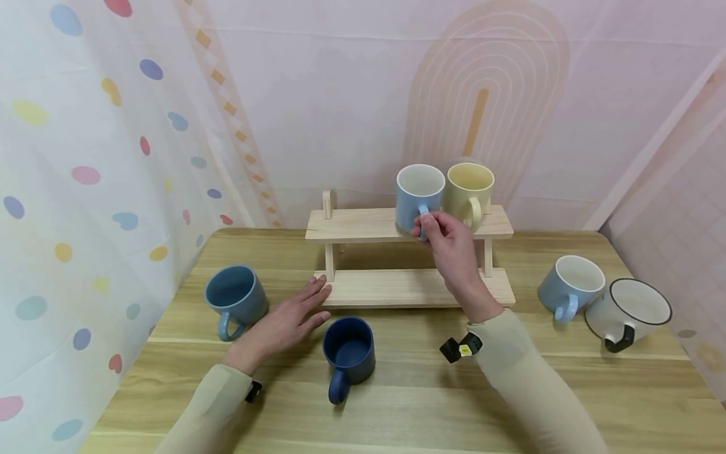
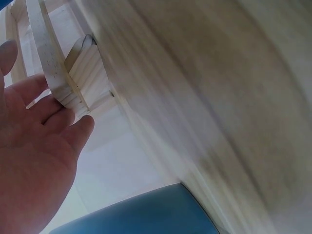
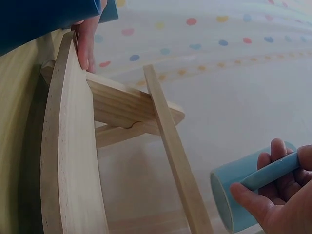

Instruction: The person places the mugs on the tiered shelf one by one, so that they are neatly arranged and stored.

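Observation:
My right hand [image 1: 454,252] pinches the handle of a light blue mug [image 1: 411,202] between thumb and fingers. The mug is upright, its base close over the upper board [image 1: 357,224] of a two-tier wooden shelf, as the right wrist view shows beside that board [image 3: 175,161]. A pale yellow mug [image 1: 462,195] stands just right of it on the same board. My left hand [image 1: 286,321] lies with extended fingers at the left end of the lower board [image 1: 391,289]; in the left wrist view, its fingers [image 2: 53,114] touch the shelf's end.
On the wooden table, a teal-blue mug [image 1: 244,309] stands left of my left hand and a navy mug [image 1: 363,366] in front of the shelf. At the right are another light blue mug [image 1: 553,293] and a white mug [image 1: 601,321] with black rim and handle. Curtains [image 1: 317,94] hang behind.

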`<state>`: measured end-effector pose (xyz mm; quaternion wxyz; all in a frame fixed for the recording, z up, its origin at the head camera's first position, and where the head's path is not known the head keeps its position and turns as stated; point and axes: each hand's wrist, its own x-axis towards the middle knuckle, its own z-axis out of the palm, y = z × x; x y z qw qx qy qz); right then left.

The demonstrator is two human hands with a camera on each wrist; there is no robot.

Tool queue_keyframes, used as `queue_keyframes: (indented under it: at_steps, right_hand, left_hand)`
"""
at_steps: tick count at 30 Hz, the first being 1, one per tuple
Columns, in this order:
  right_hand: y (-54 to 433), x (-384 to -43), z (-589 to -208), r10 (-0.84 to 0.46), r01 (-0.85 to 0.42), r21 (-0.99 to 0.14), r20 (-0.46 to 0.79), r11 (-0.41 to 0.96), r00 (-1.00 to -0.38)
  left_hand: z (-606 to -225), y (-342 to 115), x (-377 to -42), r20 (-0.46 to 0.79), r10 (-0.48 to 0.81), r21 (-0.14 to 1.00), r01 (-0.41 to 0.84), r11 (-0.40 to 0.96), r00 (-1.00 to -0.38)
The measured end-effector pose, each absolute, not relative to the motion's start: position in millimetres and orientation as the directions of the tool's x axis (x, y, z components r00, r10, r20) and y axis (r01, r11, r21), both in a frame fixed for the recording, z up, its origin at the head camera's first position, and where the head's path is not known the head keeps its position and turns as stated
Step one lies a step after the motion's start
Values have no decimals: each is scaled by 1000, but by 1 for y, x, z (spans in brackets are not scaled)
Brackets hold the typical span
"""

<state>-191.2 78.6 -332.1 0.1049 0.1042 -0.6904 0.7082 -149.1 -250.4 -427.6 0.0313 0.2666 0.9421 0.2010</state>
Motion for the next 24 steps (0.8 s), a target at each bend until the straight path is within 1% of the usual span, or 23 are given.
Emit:
queue_keyframes:
  at_steps: [7, 14, 24]
  right_hand:
    - [75, -201, -337, 18, -278, -961, 278, -14, -961]
    - [74, -209, -340, 33, -278, -960, 278, 25, -960]
    - [74, -214, -343, 48, -267, -963, 268, 31, -962]
  left_hand:
    - [-427, -252, -149, 41, 513, 399, 485, 778, -857]
    - [-426, -252, -150, 38, 515, 405, 484, 776, -856]
    - [-428, -252, -150, 31, 509, 404, 477, 781, -860]
